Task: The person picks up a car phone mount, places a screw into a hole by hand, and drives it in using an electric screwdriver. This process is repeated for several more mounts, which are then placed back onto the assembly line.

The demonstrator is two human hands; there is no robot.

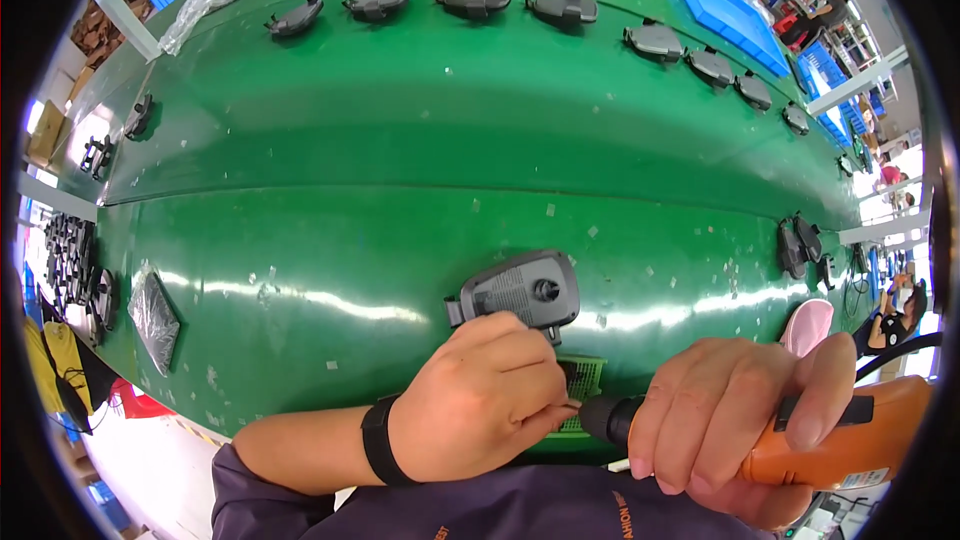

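My right hand point(720, 420) is wrapped round an orange electric screwdriver point(850, 440), its black nose point(606, 418) pointing left. Just left of that nose, my left hand point(480, 400) is closed, thumb and fingertips pinched together; whatever they hold is too small to make out. A black band point(378, 442) circles my left wrist. Behind the pinched fingers and the screwdriver nose sits a small green basket point(588, 374), partly hidden. Beyond my left hand a dark grey device like a phone holder point(530, 290) lies on the table, a round black knob on its upper face.
Several similar grey holders point(475, 0) stand in a curved row across the far side of the green table point(400, 150). A clear plastic bag point(154, 320) lies at the left, dark holders point(798, 245) at the right. Blue trays point(725, 15) are far right; people work beyond.
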